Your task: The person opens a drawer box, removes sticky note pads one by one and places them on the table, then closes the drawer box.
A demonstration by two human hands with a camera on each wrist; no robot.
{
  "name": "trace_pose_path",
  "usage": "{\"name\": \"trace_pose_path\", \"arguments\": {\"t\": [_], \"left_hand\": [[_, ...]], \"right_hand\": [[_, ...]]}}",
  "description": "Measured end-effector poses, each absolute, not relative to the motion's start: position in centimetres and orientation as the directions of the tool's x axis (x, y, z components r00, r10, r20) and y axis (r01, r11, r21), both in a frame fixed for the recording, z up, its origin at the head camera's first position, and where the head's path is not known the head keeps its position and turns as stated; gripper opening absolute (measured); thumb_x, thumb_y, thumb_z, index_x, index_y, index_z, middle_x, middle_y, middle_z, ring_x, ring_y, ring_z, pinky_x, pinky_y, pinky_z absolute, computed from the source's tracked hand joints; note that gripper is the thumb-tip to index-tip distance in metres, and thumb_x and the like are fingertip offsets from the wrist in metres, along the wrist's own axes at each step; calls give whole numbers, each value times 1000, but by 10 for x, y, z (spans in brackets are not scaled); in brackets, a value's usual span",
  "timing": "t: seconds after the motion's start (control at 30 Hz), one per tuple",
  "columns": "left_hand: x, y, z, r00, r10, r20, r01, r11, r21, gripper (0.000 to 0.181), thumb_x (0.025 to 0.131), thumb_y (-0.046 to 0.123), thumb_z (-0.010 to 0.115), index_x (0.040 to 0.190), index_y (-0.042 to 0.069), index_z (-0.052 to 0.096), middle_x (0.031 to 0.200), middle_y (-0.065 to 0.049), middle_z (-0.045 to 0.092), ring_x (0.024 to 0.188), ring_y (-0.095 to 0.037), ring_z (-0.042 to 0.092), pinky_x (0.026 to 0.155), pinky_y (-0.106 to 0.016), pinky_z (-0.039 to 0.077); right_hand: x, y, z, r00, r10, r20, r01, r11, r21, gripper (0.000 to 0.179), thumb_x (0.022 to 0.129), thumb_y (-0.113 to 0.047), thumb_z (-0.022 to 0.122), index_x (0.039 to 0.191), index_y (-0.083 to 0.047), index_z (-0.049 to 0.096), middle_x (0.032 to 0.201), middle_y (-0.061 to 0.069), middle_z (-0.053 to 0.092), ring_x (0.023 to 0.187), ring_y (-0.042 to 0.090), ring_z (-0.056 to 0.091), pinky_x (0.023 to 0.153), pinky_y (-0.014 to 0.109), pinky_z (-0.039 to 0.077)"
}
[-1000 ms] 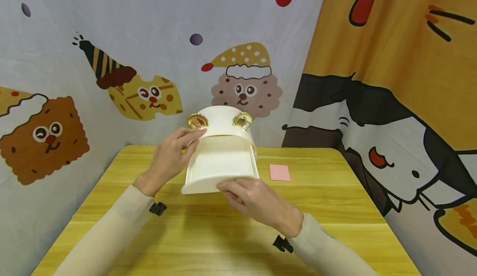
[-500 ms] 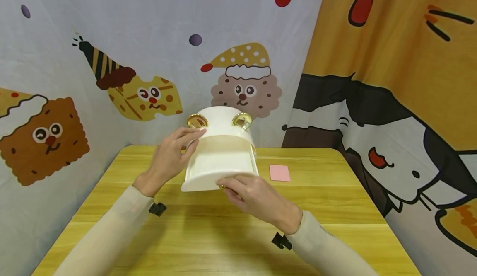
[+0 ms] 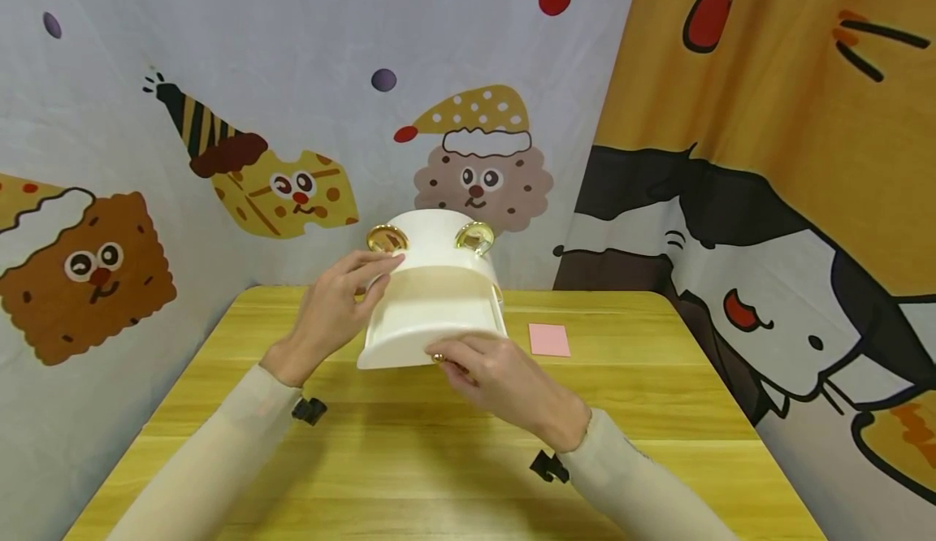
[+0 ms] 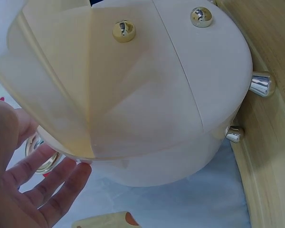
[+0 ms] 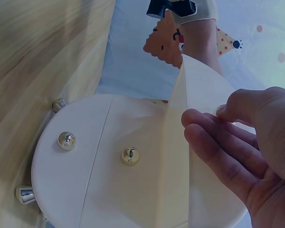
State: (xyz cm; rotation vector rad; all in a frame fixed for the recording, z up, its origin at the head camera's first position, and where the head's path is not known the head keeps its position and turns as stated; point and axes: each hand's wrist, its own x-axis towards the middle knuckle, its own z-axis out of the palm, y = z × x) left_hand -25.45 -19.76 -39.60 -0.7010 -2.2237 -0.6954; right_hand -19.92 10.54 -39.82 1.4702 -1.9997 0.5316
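A white rounded drawer box point(image 3: 439, 232) with two gold discs point(image 3: 475, 237) on top stands on the table, its top drawer point(image 3: 431, 313) pulled out. My right hand point(image 3: 504, 387) pinches the small gold knob point(image 3: 439, 357) on the drawer's front. In the right wrist view, the knob is hidden by the fingers point(image 5: 223, 152). My left hand point(image 3: 329, 305) rests its fingers on the box's upper left side, beside the open drawer. The left wrist view shows those fingers point(image 4: 61, 190) nearly straight against the rim. Two lower drawers each carry a gold knob point(image 4: 124, 31).
A pink square of paper point(image 3: 548, 339) lies on the wooden table point(image 3: 621, 403), right of the box. Short metallic feet point(image 4: 262, 84) hold the box up. Behind the table hangs a printed cartoon curtain point(image 3: 307, 37).
The drawer has slid a little way into the box, and my right hand has moved forward with it. My left hand stays in place.
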Motion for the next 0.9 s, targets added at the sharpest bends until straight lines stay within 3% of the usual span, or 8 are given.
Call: {"name": "trace_pose_path", "arguments": {"t": [0.3,0.9], "left_hand": [[-255,-198,-395,-601,284,747,654,712,256,39,111,7,79,148,18,82,141,-11,81,90,-25,80,67,-42,67],[-255,-199,-396,-601,294,744,661,705,256,37,111,6,79,146,14,83,142,-12,81,96,-27,83,71,-42,70]], "right_hand": [[-205,102,-398,-206,-694,690,-949,313,31,34,95,8,87,127,-5,81,103,1,84,90,8,78,84,16,64],[-213,97,-397,-243,-681,691,-943,331,-6,31,98,4,88,128,-4,82,105,3,83,90,10,77,84,15,64]]}}
